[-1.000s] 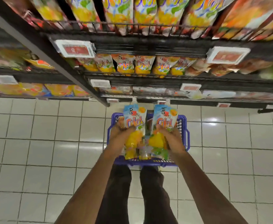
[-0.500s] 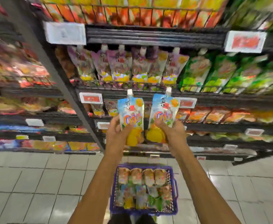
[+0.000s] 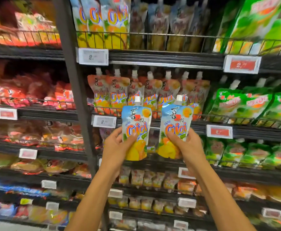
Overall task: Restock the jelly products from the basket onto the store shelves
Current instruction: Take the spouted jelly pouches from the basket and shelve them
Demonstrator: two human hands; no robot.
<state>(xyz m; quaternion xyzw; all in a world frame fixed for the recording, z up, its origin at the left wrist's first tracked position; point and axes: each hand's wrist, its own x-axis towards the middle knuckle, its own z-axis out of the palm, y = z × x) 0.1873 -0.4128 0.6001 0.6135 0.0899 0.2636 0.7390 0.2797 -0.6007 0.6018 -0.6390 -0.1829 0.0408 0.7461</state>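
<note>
Two full grips, left hand (image 3: 115, 148) on left pouch (image 3: 136, 125), right hand (image 3: 186, 147) on right pouch (image 3: 175, 124), narrow gap between, before shelf rail (image 3: 219, 116).

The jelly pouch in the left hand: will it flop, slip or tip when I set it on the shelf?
Probably not floppy: the jelly pouch stands upright above the left hand, which holds only its lower half, so it seems fairly full. Its glossy film may be slippery. Shelved pouches stand behind a wire rail, so it may tip unsupported.
</note>
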